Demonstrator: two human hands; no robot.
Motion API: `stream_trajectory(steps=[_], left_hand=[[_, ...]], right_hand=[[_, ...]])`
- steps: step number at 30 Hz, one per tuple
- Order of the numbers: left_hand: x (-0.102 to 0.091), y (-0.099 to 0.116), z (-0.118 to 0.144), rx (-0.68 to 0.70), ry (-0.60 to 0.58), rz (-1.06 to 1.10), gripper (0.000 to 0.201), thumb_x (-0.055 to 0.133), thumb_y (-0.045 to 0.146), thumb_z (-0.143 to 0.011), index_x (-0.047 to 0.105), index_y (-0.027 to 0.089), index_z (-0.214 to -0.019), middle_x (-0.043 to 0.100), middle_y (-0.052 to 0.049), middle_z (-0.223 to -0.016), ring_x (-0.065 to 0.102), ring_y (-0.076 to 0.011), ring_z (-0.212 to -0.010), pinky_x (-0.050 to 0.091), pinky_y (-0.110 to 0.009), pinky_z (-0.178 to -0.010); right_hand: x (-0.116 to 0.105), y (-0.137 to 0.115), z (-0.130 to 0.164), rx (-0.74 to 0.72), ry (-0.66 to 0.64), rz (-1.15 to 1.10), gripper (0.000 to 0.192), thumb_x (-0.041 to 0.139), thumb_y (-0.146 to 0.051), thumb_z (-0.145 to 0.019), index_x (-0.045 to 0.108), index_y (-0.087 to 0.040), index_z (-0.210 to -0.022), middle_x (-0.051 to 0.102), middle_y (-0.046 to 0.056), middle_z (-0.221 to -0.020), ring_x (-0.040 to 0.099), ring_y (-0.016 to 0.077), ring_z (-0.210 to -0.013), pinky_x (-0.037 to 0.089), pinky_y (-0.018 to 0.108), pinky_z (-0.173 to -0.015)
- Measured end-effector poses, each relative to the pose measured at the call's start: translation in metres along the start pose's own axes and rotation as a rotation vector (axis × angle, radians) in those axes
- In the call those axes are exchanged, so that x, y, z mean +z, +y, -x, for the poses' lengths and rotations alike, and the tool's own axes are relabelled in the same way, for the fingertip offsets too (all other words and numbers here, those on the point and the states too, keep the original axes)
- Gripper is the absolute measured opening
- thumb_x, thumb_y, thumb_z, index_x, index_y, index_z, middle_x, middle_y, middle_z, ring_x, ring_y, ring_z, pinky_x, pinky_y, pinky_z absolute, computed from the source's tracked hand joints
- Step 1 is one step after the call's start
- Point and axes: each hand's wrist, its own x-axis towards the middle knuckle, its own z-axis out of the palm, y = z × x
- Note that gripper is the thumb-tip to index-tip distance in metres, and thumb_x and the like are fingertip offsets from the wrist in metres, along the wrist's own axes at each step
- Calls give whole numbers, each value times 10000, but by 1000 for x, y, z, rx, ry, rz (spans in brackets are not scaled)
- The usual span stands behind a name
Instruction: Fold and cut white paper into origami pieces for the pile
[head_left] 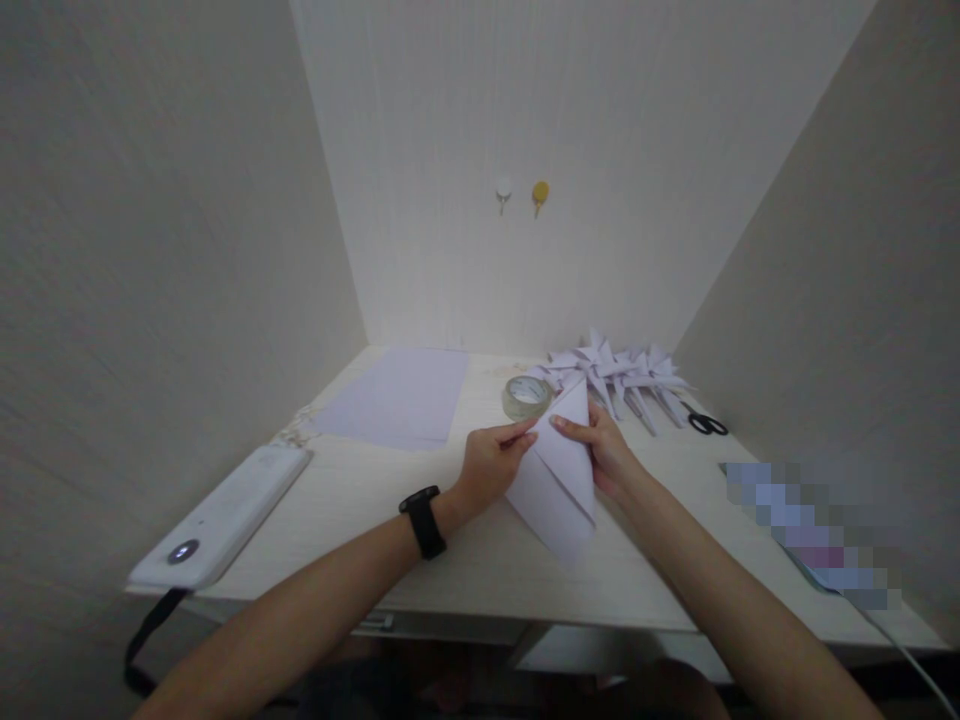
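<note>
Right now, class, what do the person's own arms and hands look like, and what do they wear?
Both forearms are bare, with no sleeves in view. The left hand has a black watch with a broad black band on its wrist. The right hand wears nothing: no watch, ring or glove shows. No markings can be made out on either arm.

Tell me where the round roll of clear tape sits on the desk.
In the head view, the roll of clear tape lies at mid-desk, just beyond the left hand, left of the pile of folded white paper pinwheels.
</note>
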Motion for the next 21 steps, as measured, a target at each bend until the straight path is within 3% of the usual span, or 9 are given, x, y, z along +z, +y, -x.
stream_trajectory(steps=[7,15,21], left_hand=[[3,1,3,55,-6,45,258,674,200,-824,761,188,-1067,742,-55,-1066,735,-238,-947,582,-360,-881],[5,-4,4,-28,-9,94,339,738,246,-777,745,156,-1103,765,-79,-993,746,-224,-839,602,-321,-773],[5,-2,5,-9,-20,89,352,742,226,-772,737,154,-1116,741,-87,-1064,740,-240,-921,588,-354,-862]], right_hand=[[2,-5,3,-4,63,-25,684,926,-252,-425,631,-209,-1040,682,-20,-762,611,168,-648,492,288,-616],[-3,-6,2,-16,47,-1,736,935,-267,-425,625,-217,-1090,686,-24,-784,625,173,-659,508,306,-638],[-5,-6,0,-26,63,38,743,940,-262,-401,632,-202,-1075,671,-24,-763,606,164,-652,499,297,-630]])
